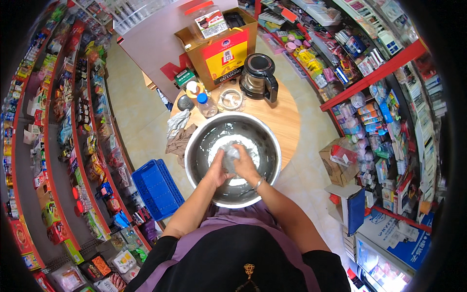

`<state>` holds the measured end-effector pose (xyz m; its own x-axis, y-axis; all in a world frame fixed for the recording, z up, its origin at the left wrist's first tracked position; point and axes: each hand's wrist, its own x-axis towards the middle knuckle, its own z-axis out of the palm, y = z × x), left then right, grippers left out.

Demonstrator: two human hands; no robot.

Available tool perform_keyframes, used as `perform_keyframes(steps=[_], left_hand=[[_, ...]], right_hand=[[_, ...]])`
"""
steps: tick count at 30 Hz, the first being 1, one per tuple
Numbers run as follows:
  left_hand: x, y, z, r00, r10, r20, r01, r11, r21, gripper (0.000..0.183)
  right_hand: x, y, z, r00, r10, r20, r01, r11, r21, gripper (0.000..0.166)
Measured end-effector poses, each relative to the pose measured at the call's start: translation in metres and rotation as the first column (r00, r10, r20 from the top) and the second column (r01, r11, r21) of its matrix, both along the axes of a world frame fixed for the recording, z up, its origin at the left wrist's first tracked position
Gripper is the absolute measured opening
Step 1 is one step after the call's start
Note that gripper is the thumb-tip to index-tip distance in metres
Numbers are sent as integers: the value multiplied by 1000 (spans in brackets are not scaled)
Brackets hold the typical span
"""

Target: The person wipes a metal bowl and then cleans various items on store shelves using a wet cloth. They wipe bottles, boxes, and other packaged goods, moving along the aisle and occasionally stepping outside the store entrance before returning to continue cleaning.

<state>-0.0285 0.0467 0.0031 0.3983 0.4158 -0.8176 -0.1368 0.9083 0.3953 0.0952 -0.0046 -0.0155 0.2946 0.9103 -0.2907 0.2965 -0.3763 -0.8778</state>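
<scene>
A wide stainless steel basin (189, 149) stands at the near edge of a round wooden table (288, 120), with what looks like clear water in it. My left hand (217, 171) and my right hand (245, 165) are inside the basin, holding a small see-through object (230, 154) between them. Blur and glare hide what it is exactly; it may be a glass cup. The left palm is on its left side, and the right fingers curl over its right side. A bracelet circles my right wrist.
Behind the basin are a glass pot with a black lid and handle (257, 78), a blue-capped bottle (207, 106) and a cardboard box (226, 54). Crumpled cloths (182, 140) lie left. A blue plastic crate (157, 188) sits lower left. Stocked shelves (78, 142) flank both sides.
</scene>
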Motion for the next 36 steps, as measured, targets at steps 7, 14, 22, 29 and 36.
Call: perform_keyframes(steps=[7,14,22,29,36], left_hand=[[-11,10,-44,775,93,625,68,971,-228,49],[-5,-11,-53,791,254,557,-128,958,-255,45],[11,-20,0,958,247,143,-239,969,-67,53],[-19,-27,-41,919,393,41,-394,918,37,45],[-18,-27,-19,956,228,-186,-210,971,110,41]], right_hand=[[-38,-19,71,984,118,131,-156,927,340,31],[-37,1,49,935,11,354,-101,967,235,29],[23,25,-4,860,71,506,-109,993,47,34],[45,11,-23,941,-160,300,133,985,108,22],[14,-11,-6,792,328,515,-225,941,-254,50]])
